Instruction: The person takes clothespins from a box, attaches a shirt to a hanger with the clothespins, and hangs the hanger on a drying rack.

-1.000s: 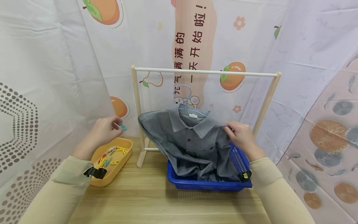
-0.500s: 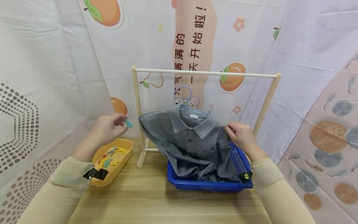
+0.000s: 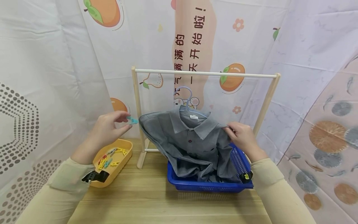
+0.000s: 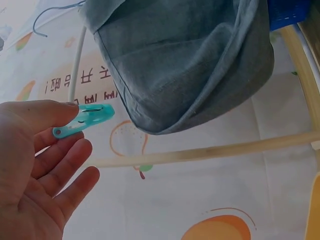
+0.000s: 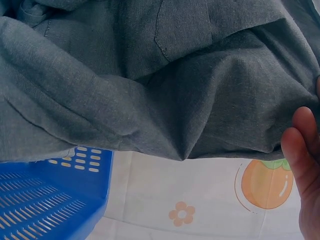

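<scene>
My left hand (image 3: 110,126) pinches a teal clothespin (image 4: 90,119) between thumb and index finger. In the head view the clothespin's tip is close beside the left shoulder of a grey collared shirt (image 3: 181,133); the left wrist view shows a small gap between them. My right hand (image 3: 241,133) grips the shirt at its other shoulder. A light blue hanger (image 3: 188,96) sits inside the shirt, its hook standing up from the collar below the rack's bar. The shirt's lower part lies bunched in a blue basket (image 3: 207,186).
A wooden rack with a white top bar (image 3: 204,73) stands behind the shirt. At the left, a yellow tray (image 3: 127,146) holds several clothespins (image 3: 103,162) in yellow, red, grey and teal. Printed curtains (image 3: 156,28) surround the wooden table (image 3: 145,199).
My left hand has moved right and slightly up, bringing the teal clothespin close to the shirt's left shoulder. My right hand and the shirt have barely moved.
</scene>
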The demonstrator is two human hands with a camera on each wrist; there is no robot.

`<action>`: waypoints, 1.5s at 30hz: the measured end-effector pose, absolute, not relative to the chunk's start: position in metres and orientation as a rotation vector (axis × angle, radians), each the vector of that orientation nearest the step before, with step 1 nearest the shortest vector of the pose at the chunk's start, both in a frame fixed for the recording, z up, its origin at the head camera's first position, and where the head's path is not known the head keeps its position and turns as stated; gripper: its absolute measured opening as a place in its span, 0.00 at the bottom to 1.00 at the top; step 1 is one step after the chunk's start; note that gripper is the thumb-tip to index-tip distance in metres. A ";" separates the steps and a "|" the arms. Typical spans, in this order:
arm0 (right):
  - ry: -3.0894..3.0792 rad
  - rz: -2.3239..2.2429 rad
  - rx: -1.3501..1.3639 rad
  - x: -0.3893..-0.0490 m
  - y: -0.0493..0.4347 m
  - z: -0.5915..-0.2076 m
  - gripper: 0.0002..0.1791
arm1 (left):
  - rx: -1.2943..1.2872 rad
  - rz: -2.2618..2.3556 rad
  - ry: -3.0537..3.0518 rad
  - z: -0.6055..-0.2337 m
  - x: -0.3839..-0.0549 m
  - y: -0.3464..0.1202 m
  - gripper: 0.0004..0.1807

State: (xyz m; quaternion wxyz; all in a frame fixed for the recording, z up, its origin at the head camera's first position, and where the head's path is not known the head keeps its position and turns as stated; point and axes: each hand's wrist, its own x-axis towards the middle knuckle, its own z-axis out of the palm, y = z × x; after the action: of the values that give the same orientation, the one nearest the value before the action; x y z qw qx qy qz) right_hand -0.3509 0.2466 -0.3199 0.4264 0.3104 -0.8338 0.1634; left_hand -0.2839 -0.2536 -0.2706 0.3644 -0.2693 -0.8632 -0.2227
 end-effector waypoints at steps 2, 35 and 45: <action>-2.080 0.408 0.778 -0.350 0.247 -0.319 0.07 | -0.711 -0.585 -2.199 -0.270 -0.284 -0.252 0.16; -2.071 0.417 0.795 -0.350 0.249 -0.321 0.06 | -0.783 -0.564 -2.152 -0.267 -0.294 -0.237 0.14; -2.084 0.415 0.789 -0.349 0.250 -0.321 0.07 | -0.801 -0.588 -2.122 -0.267 -0.299 -0.232 0.13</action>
State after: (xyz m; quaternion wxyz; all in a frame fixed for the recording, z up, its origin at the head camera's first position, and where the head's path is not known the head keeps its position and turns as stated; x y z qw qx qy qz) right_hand -0.3493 0.2503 -0.3215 0.4238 0.3153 -0.8328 0.1657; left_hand -0.2985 -0.2323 -0.2674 0.3886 -0.3151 -0.8344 -0.2313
